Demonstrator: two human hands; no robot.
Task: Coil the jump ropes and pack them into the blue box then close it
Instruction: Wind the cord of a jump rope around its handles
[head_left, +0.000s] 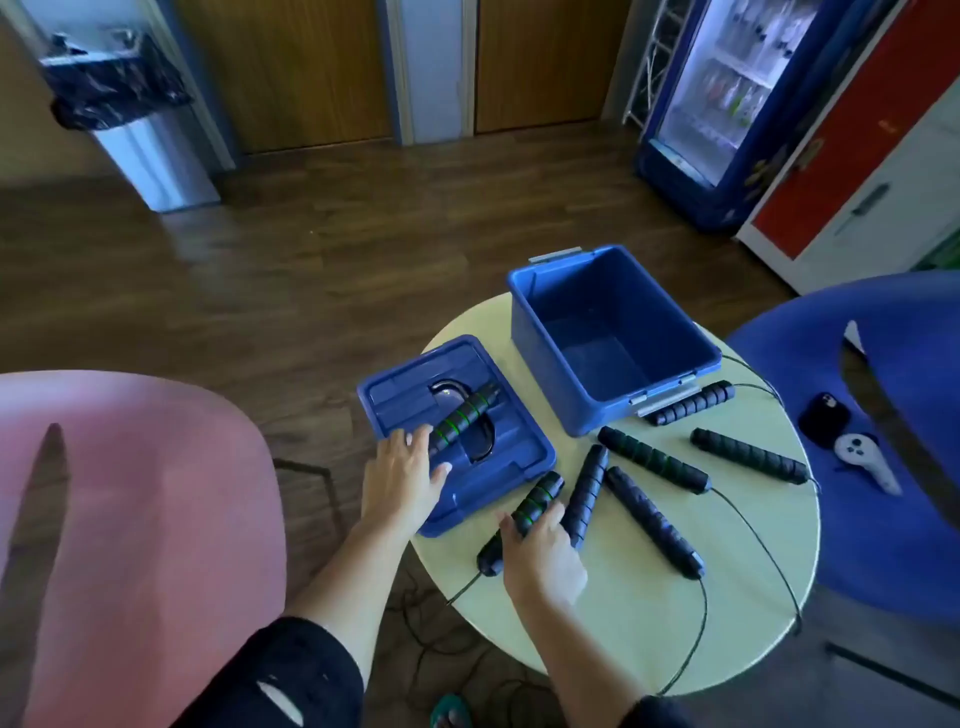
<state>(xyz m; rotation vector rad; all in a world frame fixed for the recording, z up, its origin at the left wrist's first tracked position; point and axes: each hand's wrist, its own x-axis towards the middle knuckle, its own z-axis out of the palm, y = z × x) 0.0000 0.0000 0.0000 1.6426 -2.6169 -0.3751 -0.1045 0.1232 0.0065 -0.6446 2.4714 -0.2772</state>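
Both green-ringed ends first: left hand, straight-fingered, touches lid handle at ten o'clock; right hand grips near handle; lift together.

You face a dark wood floor and wooden doors. A black-lined steel bin stands far left, a lit blue drinks fridge and red cabinet right. A pink chair and blue chair flank your round pale tabletop.
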